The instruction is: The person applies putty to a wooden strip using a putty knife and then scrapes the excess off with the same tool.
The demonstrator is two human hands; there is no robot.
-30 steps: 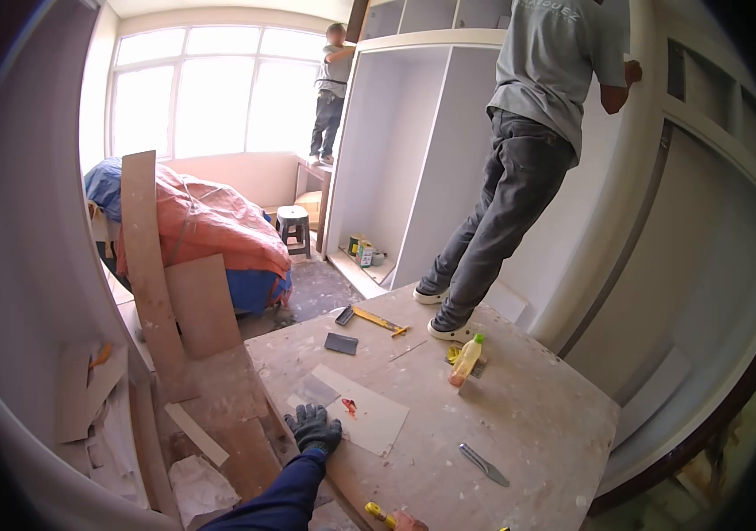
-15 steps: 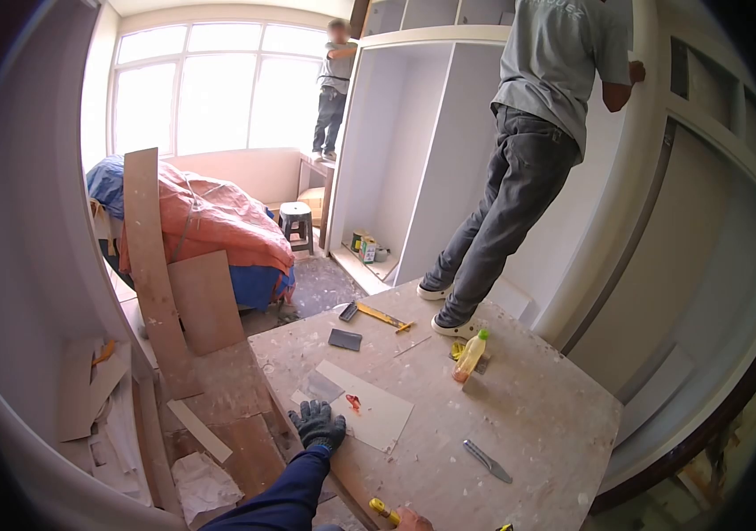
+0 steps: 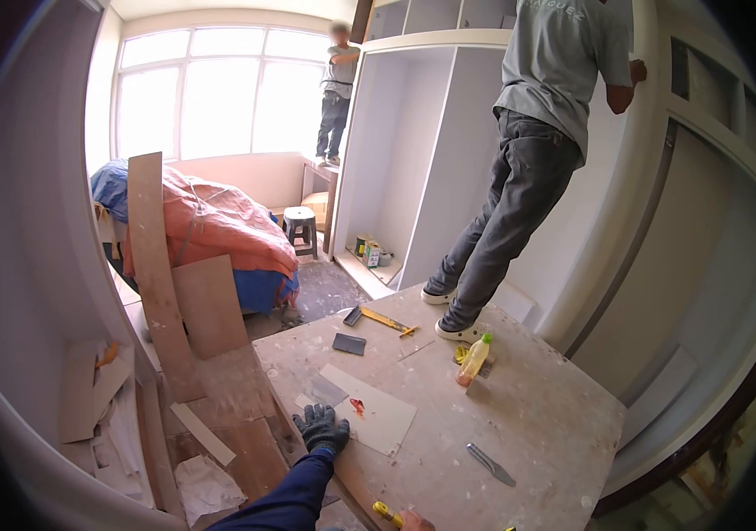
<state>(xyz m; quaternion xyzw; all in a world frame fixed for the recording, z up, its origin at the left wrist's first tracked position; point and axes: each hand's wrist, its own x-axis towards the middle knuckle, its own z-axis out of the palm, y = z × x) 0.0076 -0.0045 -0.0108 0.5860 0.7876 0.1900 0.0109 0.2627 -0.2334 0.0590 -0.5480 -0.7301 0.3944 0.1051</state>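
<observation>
My left hand (image 3: 321,430), in a dark grey work glove, lies with fingers spread on the near left edge of the wooden platform (image 3: 537,434). Just beyond its fingertips are a pale flat board (image 3: 382,416) with a red-orange smear (image 3: 358,407) and a grey flat sheet (image 3: 326,389). At the bottom edge my right hand (image 3: 415,522) is bare and mostly cut off. Its fingers are closed at a yellow-handled tool (image 3: 386,512), whose working end I cannot see. A metal scraper blade (image 3: 490,465) lies to the right of it.
A person (image 3: 520,195) stands on the platform's far side; another (image 3: 335,97) stands by the window. A bottle with a green cap (image 3: 474,359), a yellow tool (image 3: 387,321) and a dark grey pad (image 3: 350,343) lie on the platform. Tarp-covered goods (image 3: 227,221) and leaning boards (image 3: 158,265) are left.
The view has shifted slightly, so the scene sits a little lower and further right. Both hands keep nearly the same places on the platform.
</observation>
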